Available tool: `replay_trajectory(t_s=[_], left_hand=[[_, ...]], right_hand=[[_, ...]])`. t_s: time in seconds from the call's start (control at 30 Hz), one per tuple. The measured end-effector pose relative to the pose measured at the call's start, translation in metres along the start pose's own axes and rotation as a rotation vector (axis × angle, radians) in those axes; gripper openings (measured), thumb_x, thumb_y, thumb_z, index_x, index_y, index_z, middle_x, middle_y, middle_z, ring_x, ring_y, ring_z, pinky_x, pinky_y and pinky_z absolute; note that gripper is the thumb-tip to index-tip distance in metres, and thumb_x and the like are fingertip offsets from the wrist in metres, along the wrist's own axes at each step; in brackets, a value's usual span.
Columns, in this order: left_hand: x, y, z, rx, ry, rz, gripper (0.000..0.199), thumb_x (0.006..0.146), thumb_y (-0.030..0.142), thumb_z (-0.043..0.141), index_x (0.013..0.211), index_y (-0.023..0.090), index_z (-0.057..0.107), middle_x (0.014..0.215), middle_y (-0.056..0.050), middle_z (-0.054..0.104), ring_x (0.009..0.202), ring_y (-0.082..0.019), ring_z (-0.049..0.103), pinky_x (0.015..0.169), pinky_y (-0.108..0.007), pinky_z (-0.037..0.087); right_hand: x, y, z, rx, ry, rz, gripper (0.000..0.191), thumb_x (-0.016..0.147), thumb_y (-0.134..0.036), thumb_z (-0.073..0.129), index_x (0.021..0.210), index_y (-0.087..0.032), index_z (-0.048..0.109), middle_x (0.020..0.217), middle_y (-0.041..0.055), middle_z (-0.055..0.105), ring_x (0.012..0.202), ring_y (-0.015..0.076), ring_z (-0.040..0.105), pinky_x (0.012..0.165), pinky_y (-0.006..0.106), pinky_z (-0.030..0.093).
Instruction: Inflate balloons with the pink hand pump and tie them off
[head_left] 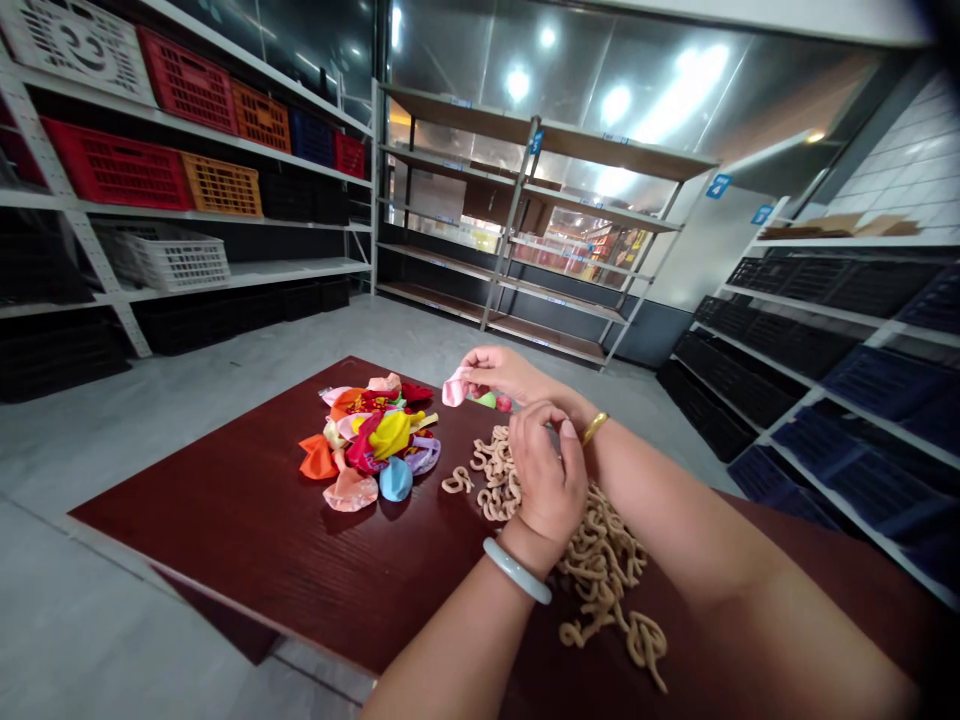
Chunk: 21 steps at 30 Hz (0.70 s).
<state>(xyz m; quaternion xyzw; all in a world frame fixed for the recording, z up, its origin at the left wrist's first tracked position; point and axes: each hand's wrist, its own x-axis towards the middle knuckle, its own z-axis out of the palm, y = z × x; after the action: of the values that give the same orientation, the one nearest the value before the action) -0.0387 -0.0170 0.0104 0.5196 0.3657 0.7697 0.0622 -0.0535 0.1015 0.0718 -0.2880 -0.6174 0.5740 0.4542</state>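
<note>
My right hand [506, 372], with a gold bracelet at its wrist, pinches a limp pink balloon [454, 388] above the far edge of the table. Nearer to me, my left hand [546, 465] wears a pale bangle; its fingers are curled in, and whatever they hold is hidden. Below and around it lies a pile of tan, curled cord-like pieces [600, 570], partly covered by my hands and forearms. To the left is a heap of limp balloons [390, 435] in red, yellow, orange, blue, pink and purple. Small green and red round things [487, 400] show behind my hands.
The dark red table [247, 500] stands on a grey floor. Shelves with red, orange and white crates [116, 165] run along the left. A metal rack [510, 230] stands at the back, and shelves with dark crates [847, 440] line the right.
</note>
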Motion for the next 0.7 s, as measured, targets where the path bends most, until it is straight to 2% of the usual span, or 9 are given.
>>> replay_trajectory(t_s=[0.1,0.17,0.23,0.33,0.43,0.6,0.7], left_hand=[[-0.003,-0.005,0.004,-0.119,-0.015,-0.162,0.020,0.096,0.031,0.040,0.090,0.019,0.054,0.090,-0.007,0.057,0.087,-0.019,0.052,0.083,-0.033,0.040],[-0.005,-0.013,0.011,-0.265,-0.039,-0.347,0.034,0.097,0.042,0.037,0.080,0.019,0.056,0.079,-0.005,0.056,0.076,-0.017,0.051,0.075,-0.030,0.041],[-0.005,-0.020,0.019,-0.487,-0.044,-0.563,0.044,0.094,0.052,0.037,0.077,0.017,0.058,0.072,-0.004,0.057,0.069,-0.016,0.053,0.069,-0.029,0.042],[-0.004,-0.027,0.029,-0.900,-0.030,-0.873,0.049,0.092,0.058,0.039,0.090,0.015,0.063,0.082,-0.008,0.064,0.074,-0.017,0.060,0.071,-0.029,0.046],[-0.004,-0.026,0.034,-1.193,-0.055,-1.049,0.041,0.091,0.054,0.045,0.098,0.017,0.064,0.096,-0.008,0.067,0.085,-0.018,0.063,0.076,-0.030,0.049],[-0.009,-0.018,0.037,-1.262,-0.049,-1.315,0.029,0.095,0.040,0.046,0.090,0.017,0.063,0.088,-0.005,0.068,0.077,-0.015,0.064,0.072,-0.027,0.051],[-0.012,-0.015,0.040,-1.259,-0.031,-1.387,0.024,0.095,0.031,0.047,0.083,0.016,0.061,0.077,-0.003,0.066,0.067,-0.013,0.063,0.065,-0.025,0.052]], right_hand=[[-0.003,-0.020,-0.019,-0.336,-0.280,0.020,0.015,0.075,-0.023,0.073,0.085,-0.013,0.067,0.068,-0.0008,0.063,0.059,0.0102,0.056,0.061,0.025,0.047],[-0.009,-0.031,-0.034,-0.580,-0.335,-0.041,0.012,0.079,-0.025,0.067,0.086,-0.015,0.067,0.068,-0.0017,0.062,0.058,0.0093,0.055,0.061,0.024,0.045],[-0.021,-0.038,-0.049,-0.822,-0.266,-0.134,0.009,0.080,-0.023,0.064,0.086,-0.016,0.067,0.072,-0.0007,0.064,0.062,0.0104,0.056,0.062,0.025,0.043],[-0.047,-0.040,-0.066,-1.254,-0.167,-0.301,0.006,0.081,-0.021,0.063,0.084,-0.018,0.068,0.081,0.0018,0.066,0.072,0.0130,0.056,0.066,0.026,0.039],[-0.080,-0.037,-0.076,-1.557,-0.121,-0.412,0.008,0.086,-0.020,0.060,0.085,-0.020,0.068,0.089,0.0036,0.064,0.081,0.0152,0.054,0.071,0.028,0.037],[-0.123,-0.024,-0.090,-1.740,-0.099,-0.531,0.007,0.090,-0.022,0.060,0.089,-0.020,0.066,0.094,0.0040,0.065,0.091,0.0192,0.051,0.082,0.033,0.035],[-0.139,-0.017,-0.099,-1.752,-0.109,-0.572,0.010,0.092,-0.024,0.058,0.093,-0.018,0.065,0.094,0.0049,0.066,0.093,0.0200,0.050,0.086,0.035,0.035]])
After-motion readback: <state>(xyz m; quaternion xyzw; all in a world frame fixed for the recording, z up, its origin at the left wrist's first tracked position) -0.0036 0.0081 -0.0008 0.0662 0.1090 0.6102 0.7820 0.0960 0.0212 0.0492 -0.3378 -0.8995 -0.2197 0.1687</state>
